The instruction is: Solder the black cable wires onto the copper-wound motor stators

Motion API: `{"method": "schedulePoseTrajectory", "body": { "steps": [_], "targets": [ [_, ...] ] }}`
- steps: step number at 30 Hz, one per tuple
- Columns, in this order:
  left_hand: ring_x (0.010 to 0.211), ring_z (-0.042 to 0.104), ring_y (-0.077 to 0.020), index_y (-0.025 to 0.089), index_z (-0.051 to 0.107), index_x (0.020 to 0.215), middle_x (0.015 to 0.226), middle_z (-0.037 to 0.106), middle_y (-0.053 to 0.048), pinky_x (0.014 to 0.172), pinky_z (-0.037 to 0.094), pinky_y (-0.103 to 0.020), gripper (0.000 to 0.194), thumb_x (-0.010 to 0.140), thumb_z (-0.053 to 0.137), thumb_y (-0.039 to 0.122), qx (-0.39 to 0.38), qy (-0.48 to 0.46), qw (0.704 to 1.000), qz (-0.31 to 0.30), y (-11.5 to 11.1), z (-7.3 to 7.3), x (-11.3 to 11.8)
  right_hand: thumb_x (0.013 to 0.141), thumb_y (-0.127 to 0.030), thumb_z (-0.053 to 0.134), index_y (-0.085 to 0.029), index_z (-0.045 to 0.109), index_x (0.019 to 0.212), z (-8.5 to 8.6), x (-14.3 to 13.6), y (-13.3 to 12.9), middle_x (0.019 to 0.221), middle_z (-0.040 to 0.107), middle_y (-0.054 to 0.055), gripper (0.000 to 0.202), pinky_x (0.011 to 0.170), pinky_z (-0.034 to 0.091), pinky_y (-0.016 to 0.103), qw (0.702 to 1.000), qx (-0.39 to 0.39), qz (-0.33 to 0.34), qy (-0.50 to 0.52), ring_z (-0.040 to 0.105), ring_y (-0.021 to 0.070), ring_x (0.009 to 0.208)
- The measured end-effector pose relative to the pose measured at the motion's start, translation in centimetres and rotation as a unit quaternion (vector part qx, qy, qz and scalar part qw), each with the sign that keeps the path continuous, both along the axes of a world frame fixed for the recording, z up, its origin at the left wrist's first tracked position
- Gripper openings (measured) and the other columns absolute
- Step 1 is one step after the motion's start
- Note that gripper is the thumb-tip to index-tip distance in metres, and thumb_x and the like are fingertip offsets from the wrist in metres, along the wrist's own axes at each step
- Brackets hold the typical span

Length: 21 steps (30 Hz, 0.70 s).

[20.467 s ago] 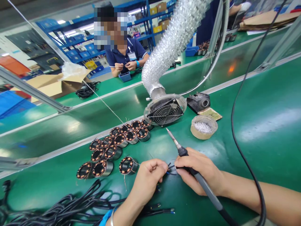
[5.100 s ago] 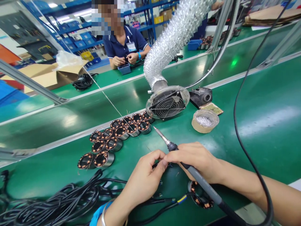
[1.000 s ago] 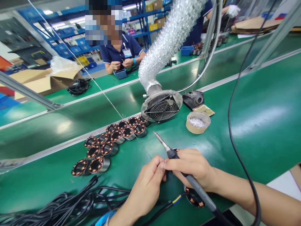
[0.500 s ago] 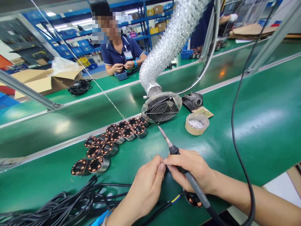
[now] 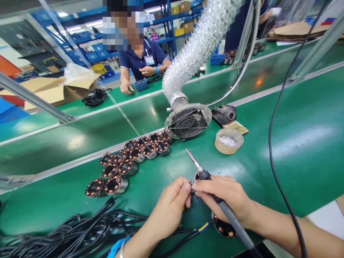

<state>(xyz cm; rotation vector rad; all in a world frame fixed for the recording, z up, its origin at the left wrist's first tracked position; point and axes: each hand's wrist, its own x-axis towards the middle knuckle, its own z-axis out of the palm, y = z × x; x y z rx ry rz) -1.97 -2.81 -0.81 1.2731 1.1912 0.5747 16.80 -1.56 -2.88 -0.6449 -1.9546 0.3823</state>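
My right hand (image 5: 228,195) is wrapped round a soldering iron (image 5: 234,220), whose bare metal tip points up and away over the green bench. Its thumb and forefinger meet the fingertips of my left hand (image 5: 170,204). Those left fingers pinch a small dark piece, too small to name. Just behind the iron's collar, part of a copper-wound ring (image 5: 197,176) shows. Below my right hand lies a motor stator (image 5: 224,229), partly hidden by the hand and iron. A black cable with yellow and blue wires (image 5: 203,227) runs up to it.
Several stators (image 5: 135,154) stand grouped at the left. Black cables (image 5: 67,233) are heaped at front left. A fume extractor fan (image 5: 189,125) hangs ahead, beside an iron holder (image 5: 227,114) and a round tub (image 5: 228,147). Across the bench, a co-worker (image 5: 145,53) sits by a blue bin (image 5: 140,85).
My view has shifted slightly. A small dark piece and part of a copper ring now show by my fingertips. The co-worker's hands have parted, one lowered to the bench beside the blue bin.
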Motion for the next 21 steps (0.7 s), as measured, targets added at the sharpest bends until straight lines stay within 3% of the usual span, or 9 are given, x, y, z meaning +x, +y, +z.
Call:
{"method": "schedulePoseTrajectory", "body": {
  "steps": [9,14,21],
  "targets": [
    [0.040,0.014,-0.0045,0.020,0.042,0.066,0.049,0.032,0.011,0.039,0.011,-0.020,0.040,0.081,0.060,0.053,-0.147,-0.110,0.982,0.052,0.2,0.5,1.5,0.086,0.000,0.052,-0.017,0.060,0.108,0.0,-0.2,-0.3,0.080,0.071,0.004,0.029,0.062,0.056,0.023,0.999,0.023,-0.016,-0.017,0.068,0.0138,0.068],
    [0.040,0.010,-0.0039,0.021,0.040,0.070,0.048,0.023,0.014,0.038,0.009,-0.018,0.043,0.076,0.065,0.057,-0.155,-0.137,0.973,0.102,0.1,0.0,2.1,0.086,-0.002,0.056,-0.019,0.059,0.103,0.2,-0.3,-0.2,0.083,0.072,0.001,0.024,0.066,0.055,0.021,0.998,-0.004,-0.058,0.006,0.068,0.0119,0.068],
    [0.040,0.011,-0.0035,0.020,0.042,0.071,0.049,0.023,0.014,0.038,0.009,-0.017,0.049,0.075,0.065,0.063,-0.123,-0.133,0.976,0.120,-0.2,-0.1,2.0,0.076,-0.010,0.064,-0.021,0.056,0.104,0.9,1.4,0.5,0.083,0.067,0.000,0.031,0.066,0.051,0.026,0.990,-0.125,0.056,-0.046,0.059,0.0147,0.072]
  ]
}}
